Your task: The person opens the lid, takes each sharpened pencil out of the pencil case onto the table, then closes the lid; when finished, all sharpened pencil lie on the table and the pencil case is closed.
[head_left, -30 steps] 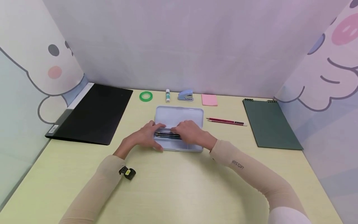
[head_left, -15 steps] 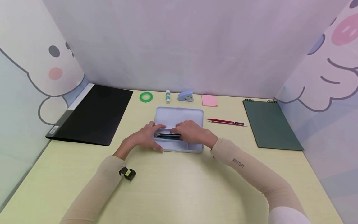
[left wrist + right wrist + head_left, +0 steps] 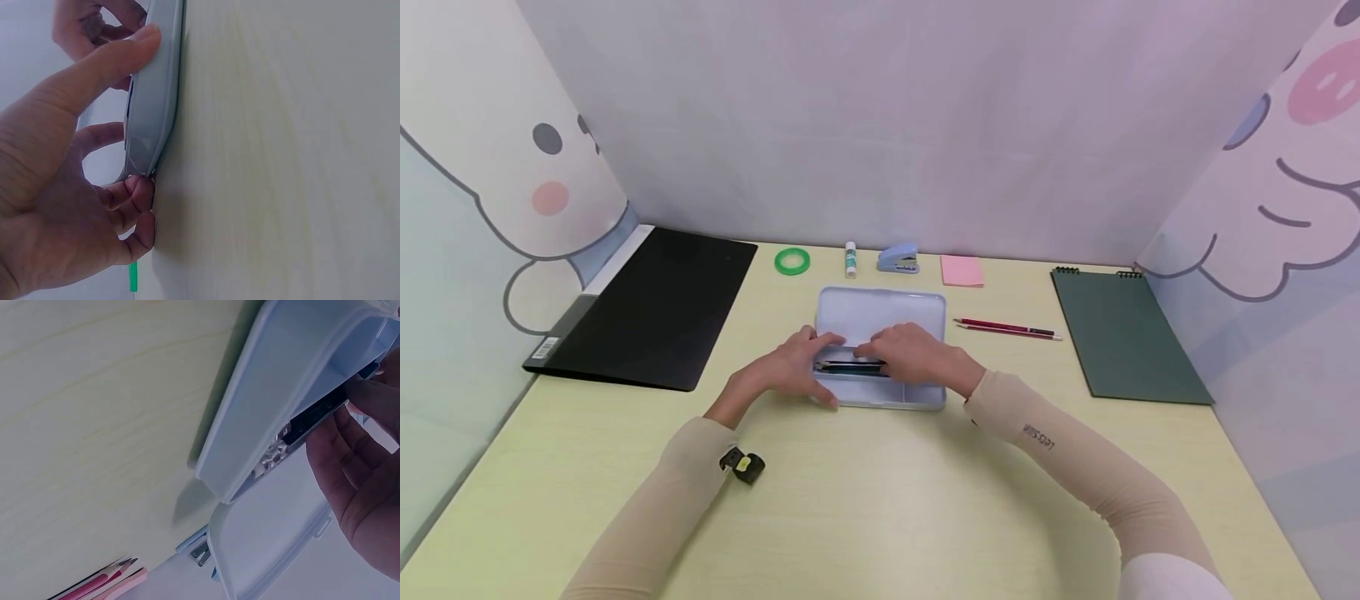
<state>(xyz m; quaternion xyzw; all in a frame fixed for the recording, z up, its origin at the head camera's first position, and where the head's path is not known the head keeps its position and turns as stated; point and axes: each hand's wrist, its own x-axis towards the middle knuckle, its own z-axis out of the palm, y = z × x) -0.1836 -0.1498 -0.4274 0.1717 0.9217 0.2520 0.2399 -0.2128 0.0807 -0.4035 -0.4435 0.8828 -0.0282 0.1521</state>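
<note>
Little has moved since a second ago: both hands stay at the open pencil case (image 3: 880,350), and the dark pens (image 3: 850,365) sit slightly lower in the tray. To me that suggests settling the pens, not lifting them out.

From left to right, I see my left hand (image 3: 790,367) gripping the case's left end, thumb on the near rim and fingers (image 3: 125,206) curled round the corner. The pens lie side by side along the tray's long compartment, between the two hands. My right hand (image 3: 910,354) rests over their right ends, fingers (image 3: 356,456) curled against them.

The case is pale blue, with rounded corners, and sits mid-desk (image 3: 880,500), its lid folded flat behind the tray.
</note>
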